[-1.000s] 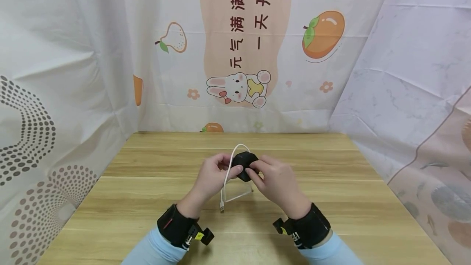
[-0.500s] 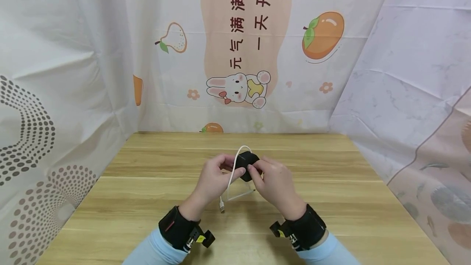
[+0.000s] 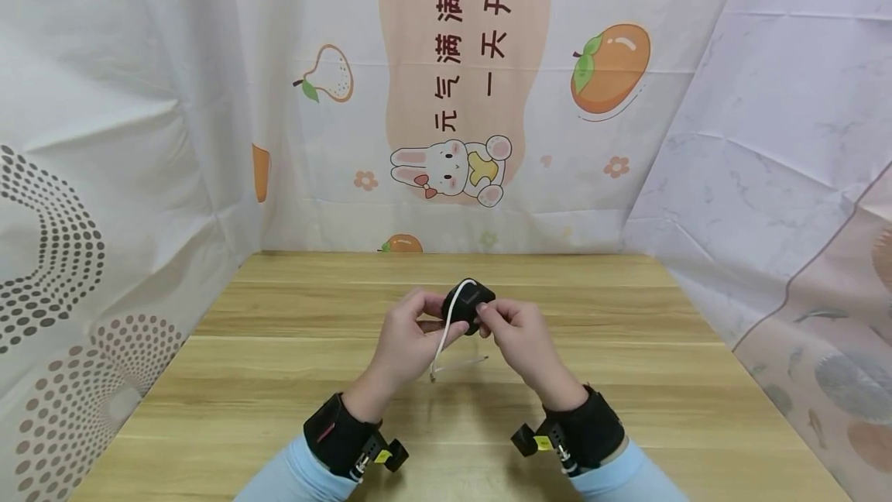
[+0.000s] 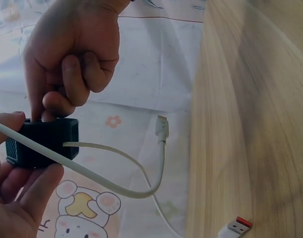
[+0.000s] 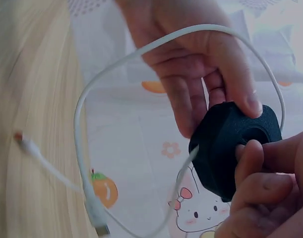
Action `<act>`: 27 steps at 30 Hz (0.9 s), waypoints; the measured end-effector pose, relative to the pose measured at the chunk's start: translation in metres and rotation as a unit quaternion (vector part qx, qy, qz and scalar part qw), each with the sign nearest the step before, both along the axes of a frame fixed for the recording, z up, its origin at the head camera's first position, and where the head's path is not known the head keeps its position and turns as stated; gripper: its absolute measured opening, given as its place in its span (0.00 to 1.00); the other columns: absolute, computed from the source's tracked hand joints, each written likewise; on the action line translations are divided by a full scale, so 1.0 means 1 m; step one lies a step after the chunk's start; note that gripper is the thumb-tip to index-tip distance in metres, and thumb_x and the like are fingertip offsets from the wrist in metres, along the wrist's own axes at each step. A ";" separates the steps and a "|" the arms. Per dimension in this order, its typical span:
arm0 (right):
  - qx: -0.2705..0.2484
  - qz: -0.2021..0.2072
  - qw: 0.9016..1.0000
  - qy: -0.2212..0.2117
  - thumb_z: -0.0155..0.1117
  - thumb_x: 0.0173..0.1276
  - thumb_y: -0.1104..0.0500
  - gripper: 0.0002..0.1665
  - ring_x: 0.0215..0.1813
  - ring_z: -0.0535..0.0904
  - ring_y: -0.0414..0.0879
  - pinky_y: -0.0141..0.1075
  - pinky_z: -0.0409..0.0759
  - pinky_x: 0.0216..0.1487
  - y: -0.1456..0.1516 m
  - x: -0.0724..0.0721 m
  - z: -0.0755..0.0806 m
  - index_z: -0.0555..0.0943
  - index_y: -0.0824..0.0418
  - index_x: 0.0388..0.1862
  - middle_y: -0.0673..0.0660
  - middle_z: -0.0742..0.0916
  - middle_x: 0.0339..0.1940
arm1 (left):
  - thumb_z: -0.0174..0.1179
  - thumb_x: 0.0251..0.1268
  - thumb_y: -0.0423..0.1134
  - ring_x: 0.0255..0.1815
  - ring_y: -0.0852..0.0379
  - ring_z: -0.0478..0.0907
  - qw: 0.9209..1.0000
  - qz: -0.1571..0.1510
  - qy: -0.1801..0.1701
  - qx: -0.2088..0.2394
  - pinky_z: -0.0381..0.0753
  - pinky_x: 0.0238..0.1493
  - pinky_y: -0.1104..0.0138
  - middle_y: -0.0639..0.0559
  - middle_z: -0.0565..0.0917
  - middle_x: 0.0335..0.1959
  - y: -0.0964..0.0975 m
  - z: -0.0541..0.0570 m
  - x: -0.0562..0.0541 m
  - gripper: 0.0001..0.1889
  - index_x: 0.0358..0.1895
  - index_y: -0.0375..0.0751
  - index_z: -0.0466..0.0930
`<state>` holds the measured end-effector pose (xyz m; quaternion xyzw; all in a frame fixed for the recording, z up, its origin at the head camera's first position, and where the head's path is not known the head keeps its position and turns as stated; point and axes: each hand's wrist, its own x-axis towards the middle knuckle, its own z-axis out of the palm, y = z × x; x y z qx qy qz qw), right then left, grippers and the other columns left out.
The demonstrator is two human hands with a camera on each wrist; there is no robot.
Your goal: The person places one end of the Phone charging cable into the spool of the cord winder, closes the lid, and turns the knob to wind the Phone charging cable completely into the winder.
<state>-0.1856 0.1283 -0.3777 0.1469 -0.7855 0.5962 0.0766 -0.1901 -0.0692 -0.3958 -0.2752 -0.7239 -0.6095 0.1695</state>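
Observation:
My left hand [image 3: 406, 341] holds a black faceted cable winder [image 3: 468, 302] by its side, thumb in front and fingers behind. My right hand [image 3: 526, 341] has its curled fingertips at the recess [image 5: 254, 135] in the winder's face; what they grip inside is hidden. A white USB cable [image 3: 447, 331] comes out of the winder's sides and loops past the left thumb. In the left wrist view, one slim metal-tipped connector [image 4: 162, 128] hangs free, and the larger USB plug [image 4: 237, 226] dangles lower down.
A wood-grain table [image 3: 627, 378] lies under both hands. Printed cloth [image 3: 327, 153] with a rabbit and fruit stands behind it, and more cloth [image 3: 739, 177] walls both sides. Each wrist wears a black strap with a small camera [image 3: 394, 454].
The winder has tilted and shifted slightly right in the left hand. The cable loop now lies across its face, and the cable ends have swung. My right fingers have shifted on the winder.

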 end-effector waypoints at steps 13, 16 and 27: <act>-0.187 0.082 0.964 -0.172 0.55 0.80 0.60 0.18 0.16 0.60 0.38 0.29 0.56 0.20 0.006 -0.001 0.003 0.82 0.70 0.32 0.52 0.80 0.22 | 0.76 0.52 0.24 0.44 0.49 0.81 0.982 0.014 0.187 -0.036 0.85 0.43 0.66 0.46 0.77 0.39 0.004 -0.005 -0.005 0.19 0.44 0.34 0.76; -0.215 0.093 0.952 -0.195 0.54 0.80 0.60 0.18 0.15 0.59 0.38 0.29 0.55 0.19 0.006 -0.002 0.002 0.81 0.66 0.30 0.51 0.79 0.21 | 0.76 0.50 0.22 0.43 0.49 0.80 0.976 0.021 0.213 -0.042 0.85 0.44 0.67 0.45 0.76 0.38 0.005 -0.006 -0.007 0.20 0.44 0.33 0.76; -0.078 0.014 0.993 -0.082 0.65 0.75 0.58 0.17 0.20 0.63 0.40 0.30 0.58 0.22 -0.001 0.000 -0.001 0.82 0.71 0.29 0.55 0.80 0.21 | 0.75 0.58 0.29 0.43 0.53 0.82 0.990 0.032 0.130 -0.046 0.86 0.40 0.67 0.50 0.79 0.42 0.000 -0.006 -0.004 0.16 0.46 0.38 0.78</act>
